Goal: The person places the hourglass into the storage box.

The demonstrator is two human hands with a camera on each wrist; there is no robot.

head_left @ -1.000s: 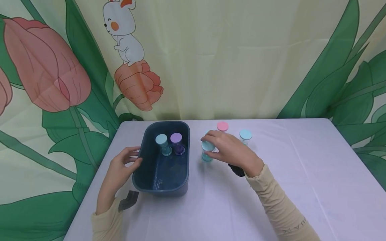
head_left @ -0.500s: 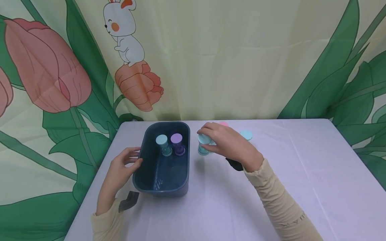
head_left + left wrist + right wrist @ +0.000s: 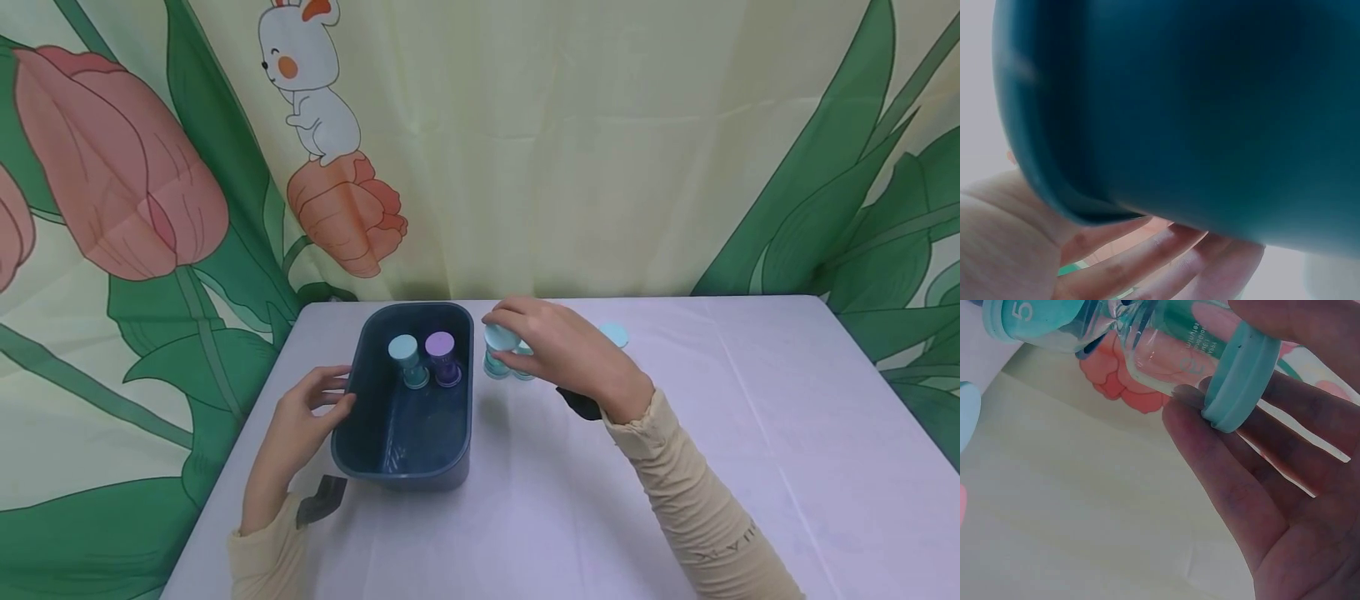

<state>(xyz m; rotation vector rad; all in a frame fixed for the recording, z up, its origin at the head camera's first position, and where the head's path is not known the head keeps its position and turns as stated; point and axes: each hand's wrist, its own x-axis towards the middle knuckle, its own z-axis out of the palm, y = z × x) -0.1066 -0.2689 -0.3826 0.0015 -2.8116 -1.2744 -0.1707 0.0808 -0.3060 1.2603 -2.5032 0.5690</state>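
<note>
Touching a smooth tub (image 3: pixel 420 437) and clear, waisted hourglass (image 3: pixel 1166 359) are bare hands (image 3: pixel 562 354).

The left arm (image 3: pixel 264 492) was low on the left side. Its left hand (image 3: pixel 297 423) was softly bent, thumb (image 3: pixel 337 410) and fingers (image 3: pixel 1147 253) apart. The right arm (image 3: pixel 697 508) slanted in from the bottom right. Its right hand (image 3: pixel 562 346) was farther out, back side up, thumb and fingers pinching.

A pale yellow curtain (image 3: pixel 570 150) hangs at the back. On it are a big pink tulip (image 3: pixel 123 167), a white bunny (image 3: pixel 326 121) on an orange flower (image 3: pixel 341 217), and tall green leaves (image 3: pixel 813 158). In front lies a pale lilac tablecloth (image 3: pixel 585 517).
</note>
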